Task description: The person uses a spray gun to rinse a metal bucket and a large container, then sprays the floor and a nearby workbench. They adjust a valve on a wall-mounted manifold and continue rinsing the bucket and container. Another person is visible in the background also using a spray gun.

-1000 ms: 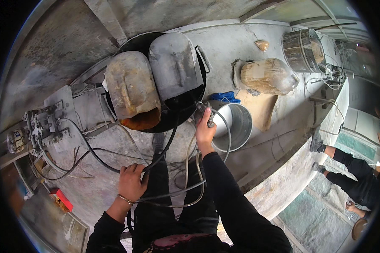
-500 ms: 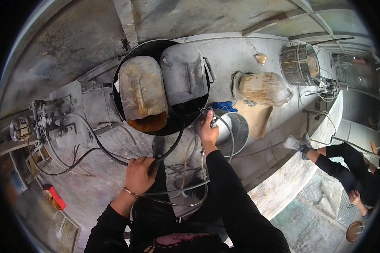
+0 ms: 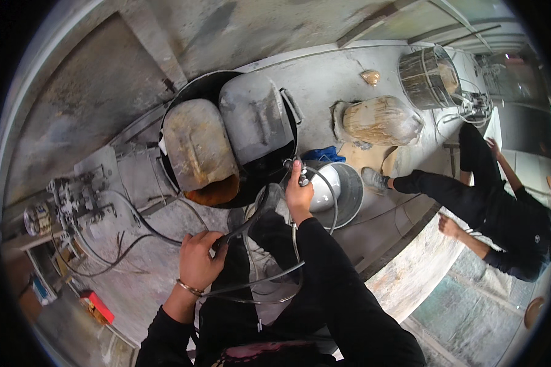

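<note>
My left hand (image 3: 199, 260) grips a black hose (image 3: 246, 225) low in front of me, a metal bangle on its wrist. My right hand (image 3: 298, 192) is closed around a small metal nozzle (image 3: 302, 177) with a clear tube (image 3: 324, 177) looping from it, at the rim of a big black tub (image 3: 190, 92). Inside the tub sit two grey rounded moulds (image 3: 197, 147), the left one showing brown liquid (image 3: 213, 193) at its near end. A metal bucket (image 3: 349, 196) stands just right of my right hand.
A pump with cables (image 3: 67, 205) sits on the left. A beige wrapped form (image 3: 379, 121) and a wire-bound drum (image 3: 427, 76) lie on the grey slab. Another person (image 3: 496, 208) in black steps past on the right. A red box (image 3: 97, 306) lies lower left.
The view has swung left. My right hand stays at the tub rim with the nozzle, my left hand keeps the hose. The other person on the right has stepped further into view.
</note>
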Demonstrator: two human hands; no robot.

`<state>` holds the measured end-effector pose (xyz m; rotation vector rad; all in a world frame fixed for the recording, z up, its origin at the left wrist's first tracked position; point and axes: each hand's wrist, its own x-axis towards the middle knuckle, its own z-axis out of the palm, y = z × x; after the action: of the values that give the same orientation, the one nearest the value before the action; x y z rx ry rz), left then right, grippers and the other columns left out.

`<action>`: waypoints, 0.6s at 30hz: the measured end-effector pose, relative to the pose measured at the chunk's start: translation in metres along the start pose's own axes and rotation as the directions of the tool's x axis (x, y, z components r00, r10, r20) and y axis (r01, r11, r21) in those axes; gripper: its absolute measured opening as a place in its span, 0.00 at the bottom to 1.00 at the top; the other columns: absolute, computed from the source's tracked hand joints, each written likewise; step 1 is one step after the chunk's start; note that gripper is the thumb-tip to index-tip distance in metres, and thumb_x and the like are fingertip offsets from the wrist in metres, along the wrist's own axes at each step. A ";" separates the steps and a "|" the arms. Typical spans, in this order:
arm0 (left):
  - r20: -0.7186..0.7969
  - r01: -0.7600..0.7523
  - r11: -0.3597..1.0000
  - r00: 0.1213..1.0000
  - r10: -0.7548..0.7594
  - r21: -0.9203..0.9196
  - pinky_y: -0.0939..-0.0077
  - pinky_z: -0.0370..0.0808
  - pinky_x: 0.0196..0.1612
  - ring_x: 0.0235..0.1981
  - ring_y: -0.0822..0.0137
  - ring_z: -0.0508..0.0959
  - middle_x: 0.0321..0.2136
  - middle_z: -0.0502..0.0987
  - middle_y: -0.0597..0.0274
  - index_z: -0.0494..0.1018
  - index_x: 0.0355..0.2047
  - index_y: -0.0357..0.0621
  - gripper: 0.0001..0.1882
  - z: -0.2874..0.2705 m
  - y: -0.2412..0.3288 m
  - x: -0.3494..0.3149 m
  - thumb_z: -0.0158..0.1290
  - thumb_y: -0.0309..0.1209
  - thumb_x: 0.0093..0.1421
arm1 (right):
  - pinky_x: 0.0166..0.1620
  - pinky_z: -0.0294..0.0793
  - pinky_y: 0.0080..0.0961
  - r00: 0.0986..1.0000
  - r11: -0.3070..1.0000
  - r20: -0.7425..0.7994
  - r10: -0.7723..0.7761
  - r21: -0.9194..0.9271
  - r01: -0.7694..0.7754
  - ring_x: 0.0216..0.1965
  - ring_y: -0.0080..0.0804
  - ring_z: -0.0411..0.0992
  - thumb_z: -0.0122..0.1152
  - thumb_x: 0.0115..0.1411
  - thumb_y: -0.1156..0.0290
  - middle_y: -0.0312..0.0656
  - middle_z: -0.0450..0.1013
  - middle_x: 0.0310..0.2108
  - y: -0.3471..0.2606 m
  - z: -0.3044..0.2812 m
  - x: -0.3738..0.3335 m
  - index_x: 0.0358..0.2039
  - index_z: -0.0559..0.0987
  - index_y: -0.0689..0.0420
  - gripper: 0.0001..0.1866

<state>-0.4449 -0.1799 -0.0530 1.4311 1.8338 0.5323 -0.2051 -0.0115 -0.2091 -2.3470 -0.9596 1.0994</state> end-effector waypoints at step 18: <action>0.153 0.101 0.994 0.982 -0.107 0.048 0.57 0.70 0.44 0.33 0.53 0.82 0.31 0.84 0.60 0.80 0.36 0.46 0.07 -0.008 0.008 0.013 0.65 0.28 0.57 | 0.62 0.73 0.47 0.997 0.996 0.014 0.071 -0.053 -0.070 0.56 0.65 0.77 0.69 0.58 0.35 0.69 0.80 0.47 0.004 -0.013 0.008 0.46 0.84 0.72 0.43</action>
<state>-0.4474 -0.1643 -0.0458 1.3542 1.7915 0.3240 -0.1896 -0.0090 -0.2080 -2.4347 -0.9284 1.1344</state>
